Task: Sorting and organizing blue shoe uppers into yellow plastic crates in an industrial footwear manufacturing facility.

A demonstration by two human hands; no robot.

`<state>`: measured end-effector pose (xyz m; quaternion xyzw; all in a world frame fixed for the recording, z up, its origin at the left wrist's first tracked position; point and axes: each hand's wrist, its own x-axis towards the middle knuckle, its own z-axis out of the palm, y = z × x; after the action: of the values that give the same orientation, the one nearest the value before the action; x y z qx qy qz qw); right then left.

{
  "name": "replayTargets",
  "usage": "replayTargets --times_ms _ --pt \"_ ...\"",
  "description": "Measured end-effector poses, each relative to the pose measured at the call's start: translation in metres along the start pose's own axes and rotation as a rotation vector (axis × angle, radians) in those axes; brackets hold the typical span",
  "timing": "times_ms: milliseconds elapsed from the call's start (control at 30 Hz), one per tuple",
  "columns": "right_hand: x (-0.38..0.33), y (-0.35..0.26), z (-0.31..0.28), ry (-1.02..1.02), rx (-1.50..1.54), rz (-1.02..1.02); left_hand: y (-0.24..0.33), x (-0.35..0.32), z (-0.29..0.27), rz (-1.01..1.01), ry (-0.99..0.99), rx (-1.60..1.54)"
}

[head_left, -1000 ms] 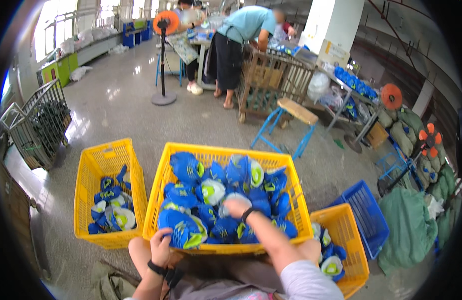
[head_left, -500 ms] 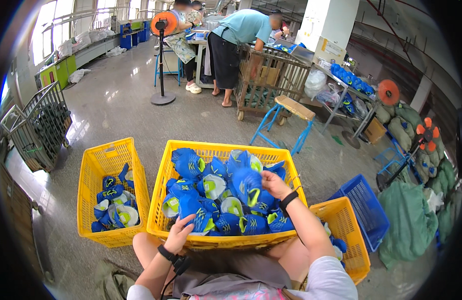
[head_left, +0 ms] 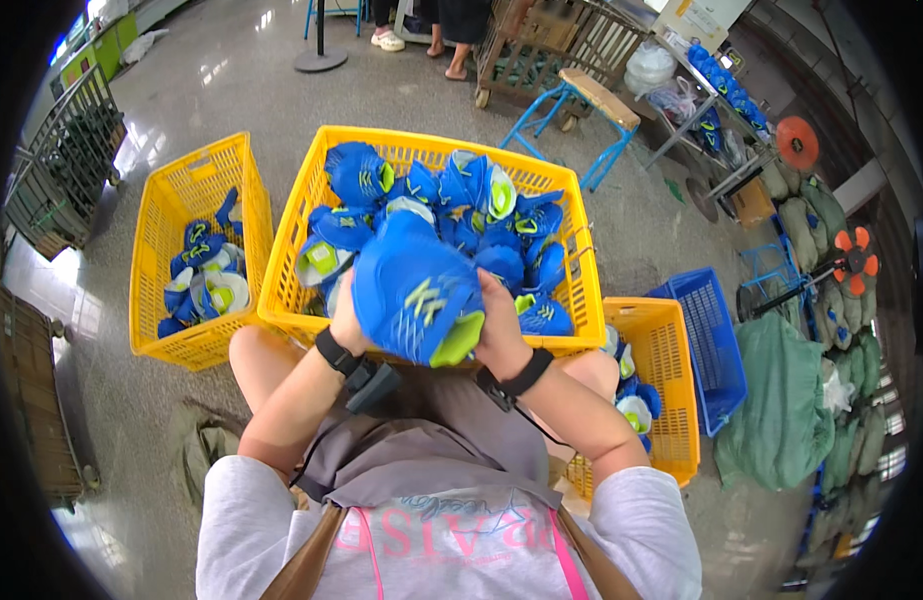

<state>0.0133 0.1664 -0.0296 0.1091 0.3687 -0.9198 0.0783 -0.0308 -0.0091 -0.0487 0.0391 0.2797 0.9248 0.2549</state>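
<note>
A blue shoe upper (head_left: 413,280) with lime-green lining and pale zigzag marks is held up before me, over the near edge of the middle yellow crate (head_left: 584,260). My left hand (head_left: 347,318) is closed on its left side, with the fingers partly hidden behind it. At its right side, next to the green collar, my right hand (head_left: 499,318) grips it too. Many more blue uppers (head_left: 359,172), some showing white and green insides, lie heaped in the crate beneath.
A smaller yellow crate (head_left: 260,215) with uppers stands at the left. To the right are another yellow crate (head_left: 678,390), a blue crate (head_left: 716,345) and a green sack (head_left: 776,400). Farther off are a blue-legged stool (head_left: 593,100), a wooden cart (head_left: 541,55) and people's feet (head_left: 456,68).
The view has tilted downward. Both hands have come together on one shoe upper, raised toward me; before, my right hand held an upper above the heap and my left touched another.
</note>
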Motion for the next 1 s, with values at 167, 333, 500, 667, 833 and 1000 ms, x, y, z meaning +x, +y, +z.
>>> replayTargets --times_ms 167,333,500,667,833,1000 --pt "0.011 -0.008 -0.013 0.011 -0.042 -0.127 0.019 -0.012 -0.008 0.156 0.059 0.153" --pt "-0.003 -0.028 -0.008 -0.181 0.218 0.215 0.017 -0.023 -0.008 0.282 0.082 0.582" --pt "-0.001 -0.043 -0.04 -0.003 -0.413 -0.182 0.022 -0.018 -0.004 0.363 0.046 0.751" --pt "-0.008 -0.093 -0.063 -0.395 0.591 -0.101 0.038 -0.024 -0.021 0.32 0.001 0.317" --pt "0.009 -0.023 -0.012 -0.037 -0.447 -0.187 0.002 -0.019 -0.008 0.398 -0.194 0.667" --pt "0.011 -0.033 0.003 -0.105 -0.741 -0.154 0.024 -0.013 -0.026 0.347 0.181 0.694"
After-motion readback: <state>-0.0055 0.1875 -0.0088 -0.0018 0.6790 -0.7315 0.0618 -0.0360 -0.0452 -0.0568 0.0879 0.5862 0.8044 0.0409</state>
